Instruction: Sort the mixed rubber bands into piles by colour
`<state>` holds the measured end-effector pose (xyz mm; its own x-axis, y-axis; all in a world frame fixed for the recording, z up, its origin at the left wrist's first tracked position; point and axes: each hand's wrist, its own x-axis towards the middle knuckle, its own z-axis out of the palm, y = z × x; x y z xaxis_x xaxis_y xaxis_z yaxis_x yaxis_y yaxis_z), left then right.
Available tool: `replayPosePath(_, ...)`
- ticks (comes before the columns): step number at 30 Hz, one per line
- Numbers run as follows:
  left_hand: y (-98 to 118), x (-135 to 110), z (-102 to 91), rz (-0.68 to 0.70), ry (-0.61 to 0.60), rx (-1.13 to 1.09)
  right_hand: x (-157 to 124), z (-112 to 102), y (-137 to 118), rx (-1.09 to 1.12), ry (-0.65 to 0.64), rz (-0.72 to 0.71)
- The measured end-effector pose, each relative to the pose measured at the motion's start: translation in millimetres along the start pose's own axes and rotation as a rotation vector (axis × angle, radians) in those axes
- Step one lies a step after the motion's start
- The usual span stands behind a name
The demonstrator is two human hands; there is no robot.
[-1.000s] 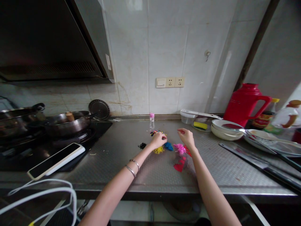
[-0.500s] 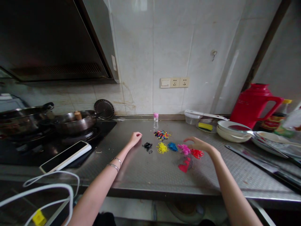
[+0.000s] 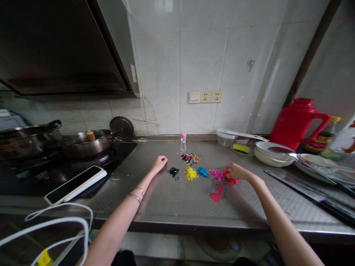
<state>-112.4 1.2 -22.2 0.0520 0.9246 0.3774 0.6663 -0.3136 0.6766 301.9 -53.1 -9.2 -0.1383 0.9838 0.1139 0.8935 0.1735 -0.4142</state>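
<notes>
Small rubber bands lie in piles by colour on the metal counter. My right hand (image 3: 236, 171) is over the red rubber bands (image 3: 232, 181), its fingers bent down and closed on some at the left side. Just left of it sit the pink bands (image 3: 216, 174), then the blue (image 3: 203, 171), yellow (image 3: 191, 173) and black bands (image 3: 173, 170). Behind them is a mixed-colour pile (image 3: 190, 159). My left hand (image 3: 160, 163) rests on the counter left of the black bands, fingers curled; whatever they may hold is hidden. A red cut-out piece (image 3: 216, 194) lies in front.
A small clear bottle with a pink cap (image 3: 183, 141) stands near the wall. Pans (image 3: 88, 144) and a phone-like device (image 3: 74, 184) are at left. To the right are stacked bowls (image 3: 273, 155), a red thermos (image 3: 296, 123), a yellow sponge (image 3: 240, 148) and a long knife (image 3: 305, 195).
My right hand has come down from above the pink and red piles, and its fingers have closed at the red bands. The left hand stays in place.
</notes>
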Motion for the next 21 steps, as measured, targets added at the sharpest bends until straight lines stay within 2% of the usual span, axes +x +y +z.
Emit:
replayPosePath(3, -0.6, -0.1, 0.5, 0.006, 0.004, 0.016, 0.8, -3.0, 0.3, -0.034, -0.118, -0.005)
replayPosePath(8, -1.8, 0.2, 1.1, 0.007, 0.005, 0.041, -1.0, -10.6, -5.8, -0.031, -0.144, -0.001)
replayPosePath(14, 0.2, -0.6, 0.7, -0.001, 0.002, 0.042, 13.5, -13.7, -34.1, -0.022, 0.012, -0.107)
replayPosePath(18, 2.7, -2.1, -0.5, -0.023, 0.003, 0.024, 38.7, 1.5, -59.5, -0.02, 0.091, -0.138)
replayPosePath(21, 3.6, -3.2, -1.5, -0.043, 0.011, 0.007, 56.9, 19.2, -77.3, -0.016, 0.068, -0.172)
